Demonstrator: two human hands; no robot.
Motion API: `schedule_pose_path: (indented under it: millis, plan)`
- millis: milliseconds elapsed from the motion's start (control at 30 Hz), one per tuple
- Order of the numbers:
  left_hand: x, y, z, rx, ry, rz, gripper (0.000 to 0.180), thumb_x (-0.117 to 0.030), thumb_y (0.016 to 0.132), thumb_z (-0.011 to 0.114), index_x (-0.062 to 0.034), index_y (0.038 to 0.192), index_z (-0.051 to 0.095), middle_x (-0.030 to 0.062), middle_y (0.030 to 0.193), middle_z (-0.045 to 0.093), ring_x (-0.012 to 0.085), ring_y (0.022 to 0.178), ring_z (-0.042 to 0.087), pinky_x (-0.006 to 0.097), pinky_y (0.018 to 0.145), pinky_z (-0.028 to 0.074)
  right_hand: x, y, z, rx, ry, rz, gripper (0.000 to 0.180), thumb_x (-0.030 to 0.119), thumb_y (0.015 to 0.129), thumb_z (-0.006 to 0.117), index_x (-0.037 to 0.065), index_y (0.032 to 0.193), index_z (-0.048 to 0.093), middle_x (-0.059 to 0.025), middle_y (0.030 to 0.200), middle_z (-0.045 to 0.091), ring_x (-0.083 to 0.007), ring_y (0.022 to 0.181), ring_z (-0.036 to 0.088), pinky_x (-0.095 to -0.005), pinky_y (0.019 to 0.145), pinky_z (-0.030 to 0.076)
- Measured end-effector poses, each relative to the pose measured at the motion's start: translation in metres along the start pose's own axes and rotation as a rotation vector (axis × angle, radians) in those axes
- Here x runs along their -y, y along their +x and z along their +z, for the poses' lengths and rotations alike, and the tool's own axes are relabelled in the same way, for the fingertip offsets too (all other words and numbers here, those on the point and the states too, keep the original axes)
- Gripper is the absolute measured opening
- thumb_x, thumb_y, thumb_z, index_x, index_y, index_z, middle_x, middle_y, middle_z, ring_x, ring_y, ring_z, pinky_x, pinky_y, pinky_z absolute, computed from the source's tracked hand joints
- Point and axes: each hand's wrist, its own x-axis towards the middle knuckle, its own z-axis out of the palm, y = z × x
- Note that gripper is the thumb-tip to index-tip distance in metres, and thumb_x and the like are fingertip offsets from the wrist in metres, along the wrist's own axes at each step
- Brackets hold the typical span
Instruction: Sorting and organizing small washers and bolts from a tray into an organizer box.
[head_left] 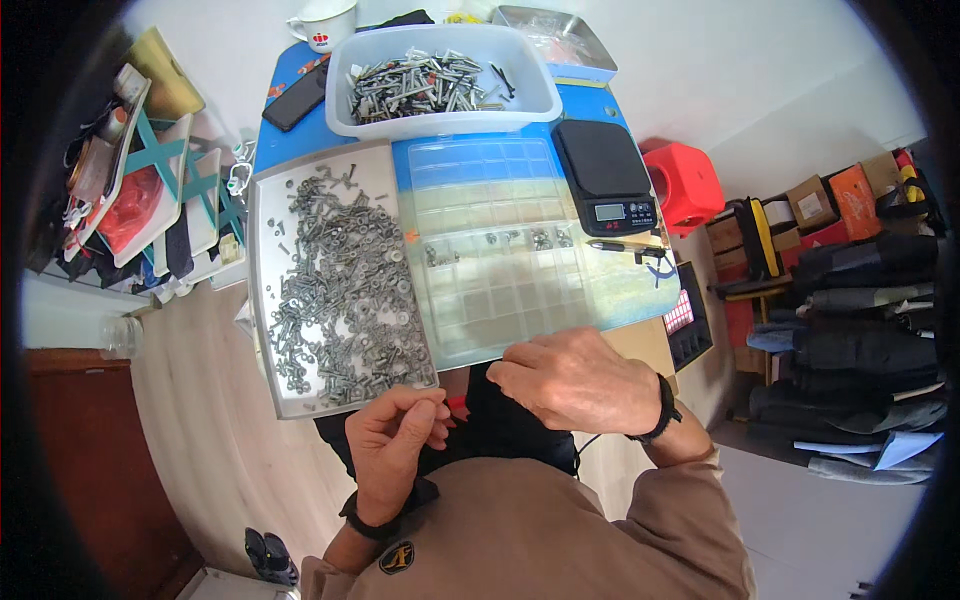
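Note:
My left hand (398, 437) is at the near right corner of a shallow white tray (262, 215), its thumb and fingers pressed together. Anything between those fingertips is too small to make out. Small metal screws, nuts and washers (350, 270) lie heaped in the tray. My right hand (575, 385) hovers by the table's near edge, its fingers curled in and their tips hidden. Just beyond it is a clear compartment box (490, 325), its lid folded back. A few of its compartments hold small metal parts (550, 238).
A translucent bin (345, 125) of long bolts (425, 85) stands at the back, with a phone (298, 100) and a white mug (325, 22) beside it. At right lie a black digital scale (603, 165) and a pen (620, 248). A red plastic stool (685, 185) stands beyond.

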Motion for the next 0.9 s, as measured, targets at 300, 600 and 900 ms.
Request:
schedule_pose_path:
  millis: [300,600,900]
  plan:
    - [0.011,-0.015,-0.02,-0.148,-0.021,0.022,0.019,-0.013,0.099,0.061,0.0034,0.105,0.069,0.0091,0.087,0.069,0.0121,0.068,0.064,0.025,0.058,0.054,-0.003,0.035,-0.022,0.16,-0.139,-0.009,0.017,0.009,0.08,0.069,0.006,0.096,0.064,-0.0096,0.077,0.061,-0.0299,0.072,0.066,-0.0415,0.061,0.051]
    - [0.007,-0.015,-0.026,-0.119,-0.096,0.051,0.02,-0.014,0.098,0.062,0.0025,0.106,0.069,0.0087,0.09,0.07,0.0115,0.069,0.064,0.025,0.059,0.054,-0.013,0.104,-0.017,-0.049,-0.06,0.0,0.013,0.006,0.081,0.066,0.008,0.094,0.068,-0.0127,0.082,0.066,-0.0361,0.076,0.066,-0.0465,0.062,0.05]
    - [-0.001,-0.008,-0.036,-0.143,-0.133,0.078,0.017,-0.009,0.097,0.059,0.0026,0.106,0.069,0.0082,0.088,0.069,0.0117,0.068,0.063,0.025,0.058,0.053,-0.035,0.104,-0.021,-0.112,-0.102,0.111,0.014,0.002,0.081,0.07,0.007,0.095,0.07,-0.0103,0.085,0.068,-0.0316,0.072,0.066,-0.0372,0.062,0.051]
